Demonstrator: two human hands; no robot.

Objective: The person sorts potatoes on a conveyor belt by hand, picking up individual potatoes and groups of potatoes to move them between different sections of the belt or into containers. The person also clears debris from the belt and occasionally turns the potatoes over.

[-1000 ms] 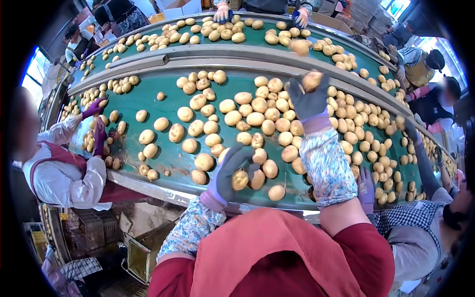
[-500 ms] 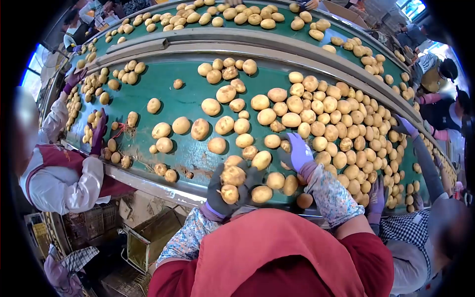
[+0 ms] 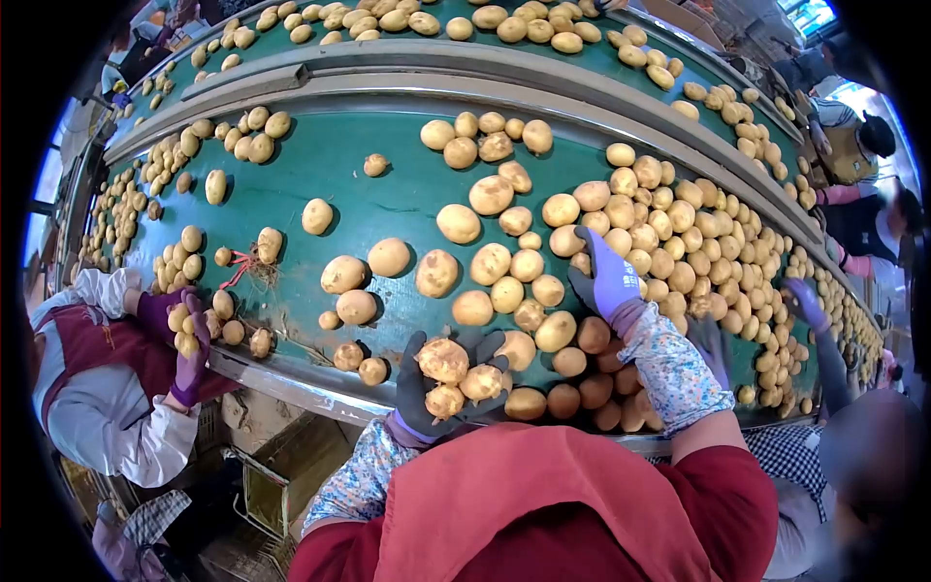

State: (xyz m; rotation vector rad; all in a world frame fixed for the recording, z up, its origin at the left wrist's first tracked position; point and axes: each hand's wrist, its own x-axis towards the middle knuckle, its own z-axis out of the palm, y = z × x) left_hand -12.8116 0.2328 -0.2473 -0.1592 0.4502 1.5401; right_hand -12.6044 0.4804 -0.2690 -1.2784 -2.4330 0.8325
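My left hand [image 3: 441, 393], in a dark glove, is palm up at the belt's near edge, cradling several tan potatoes [image 3: 482, 382] with peeling, soil-marked skins. My right hand [image 3: 611, 276], in a purple glove with dark fingertips, is stretched farther over the green conveyor belt [image 3: 378, 213]. Its finger and thumb curve round a potato [image 3: 582, 262] at the left edge of a dense pile; the contact is partly hidden. Between my forearms lie shaded potatoes [image 3: 593, 335], close to my apron.
Potatoes crowd the belt on the right [image 3: 708, 233]. A red strand with roots [image 3: 250, 267] lies to the left. A co-worker's gloved hands [image 3: 184, 335] hold potatoes there; another worker's hands [image 3: 805, 301] reach in from the right. A metal rail [image 3: 407, 82] separates a second belt.
My left hand has risen slightly and turned with its potatoes. My right hand has moved up and to the right. Belt potatoes have shifted rightward in view, and the left co-worker's hands have come nearer.
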